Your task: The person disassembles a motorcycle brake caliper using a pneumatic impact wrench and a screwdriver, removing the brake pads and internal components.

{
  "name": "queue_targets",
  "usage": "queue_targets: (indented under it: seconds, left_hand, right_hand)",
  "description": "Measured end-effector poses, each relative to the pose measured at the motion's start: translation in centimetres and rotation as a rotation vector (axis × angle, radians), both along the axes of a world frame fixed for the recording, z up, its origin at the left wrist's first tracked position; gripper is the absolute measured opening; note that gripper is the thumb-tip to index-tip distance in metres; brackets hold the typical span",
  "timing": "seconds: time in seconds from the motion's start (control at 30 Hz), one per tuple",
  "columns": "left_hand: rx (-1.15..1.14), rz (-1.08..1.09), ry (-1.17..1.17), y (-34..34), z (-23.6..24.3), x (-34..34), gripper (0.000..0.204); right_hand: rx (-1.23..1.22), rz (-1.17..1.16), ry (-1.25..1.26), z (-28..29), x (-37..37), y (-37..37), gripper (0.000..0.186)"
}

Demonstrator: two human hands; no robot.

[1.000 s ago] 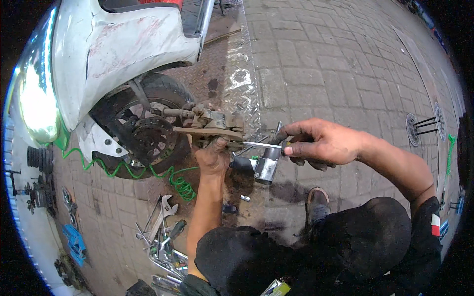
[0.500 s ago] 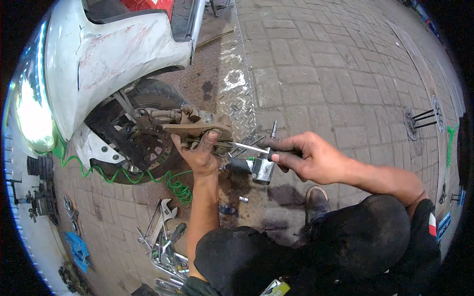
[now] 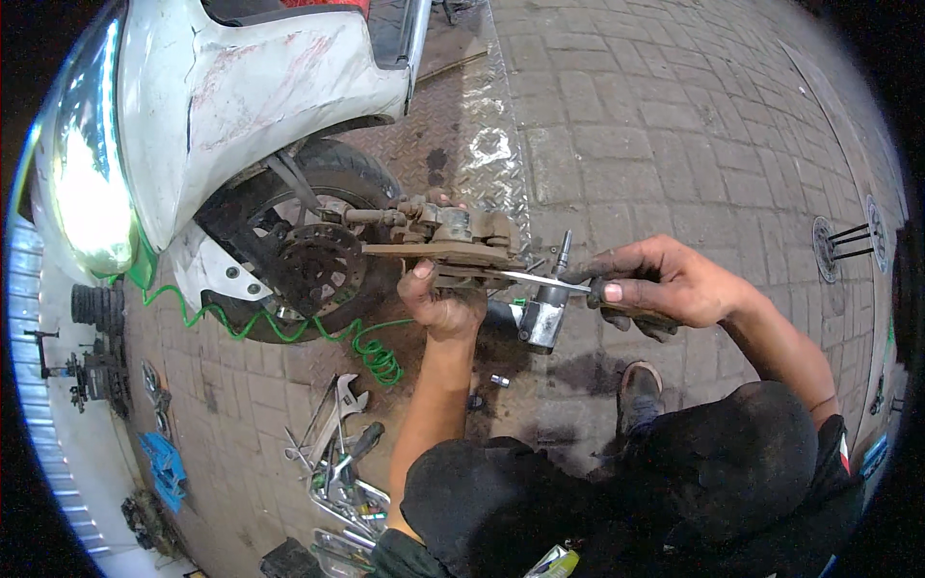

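My left hand is wrapped round a dirty brake caliper, its thumb on the near side and fingertips showing at the far side. The caliper is beside the front wheel of a white scooter. My right hand grips the dark handle of a flat-bladed screwdriver. The blade points left, and its tip meets the right end of the caliper; exactly where it sits is hidden. Below the blade, a grey and black air impact wrench lies on the floor.
The scooter fills the upper left, with its brake disc exposed. A green coiled air hose hangs in front of the wheel. A small socket, an adjustable wrench and several tools lie on the paving. A metal stand is at right.
The whole view has shifted. My left hand has moved right with the caliper and tilted it, showing more of its body. My right hand has moved right with the screwdriver.
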State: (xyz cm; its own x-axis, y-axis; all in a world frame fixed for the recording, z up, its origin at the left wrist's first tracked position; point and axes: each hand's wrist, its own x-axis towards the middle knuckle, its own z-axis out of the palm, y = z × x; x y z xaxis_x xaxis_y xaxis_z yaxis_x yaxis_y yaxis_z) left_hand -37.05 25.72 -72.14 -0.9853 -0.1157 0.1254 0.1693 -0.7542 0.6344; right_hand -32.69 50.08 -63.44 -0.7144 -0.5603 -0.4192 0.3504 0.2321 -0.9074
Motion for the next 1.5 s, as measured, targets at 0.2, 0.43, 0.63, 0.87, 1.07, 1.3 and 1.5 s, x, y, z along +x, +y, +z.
queue_targets:
  seconds: [0.2, 0.43, 0.63, 0.87, 1.07, 1.3, 1.5]
  left_hand:
    - [0.019, -0.008, -0.006, 0.3, 1.0, 0.5, 0.073]
    - [0.084, -0.009, 0.001, 0.5, 0.2, 0.2, 0.076]
    - [0.047, -0.009, 0.028, 0.9, 0.0, 0.0, 0.079]
    - [0.05, 0.023, -0.012, 1.2, 2.0, 0.4, 0.079]
    - [0.183, -0.043, -0.088, 1.9, 2.2, 0.5, 0.074]
    - [0.098, 0.037, -0.07, 1.6, 3.0, 0.9, 0.069]
    - [0.085, 0.043, -0.125, 1.5, 2.8, 1.2, 0.078]
  right_hand:
    - [0.032, 0.053, -0.047, 2.1, -0.9, -0.7, 0.038]
    - [-0.064, 0.046, 0.013, 0.8, -1.1, -0.5, 0.038]
    - [0.064, 0.046, 0.071, 1.9, -1.1, -1.2, 0.041]
    - [0.251, 0.181, 0.741, -1.6, -0.8, 0.1, 0.032]
    - [0.003, -0.358, 0.71, -6.4, 0.3, -3.1, 0.028]
    - [-0.09, -0.448, 0.515, -5.9, -0.7, -5.5, 0.023]
    - [-0.018, -0.295, 0.574, -5.2, -0.9, -5.7, 0.026]
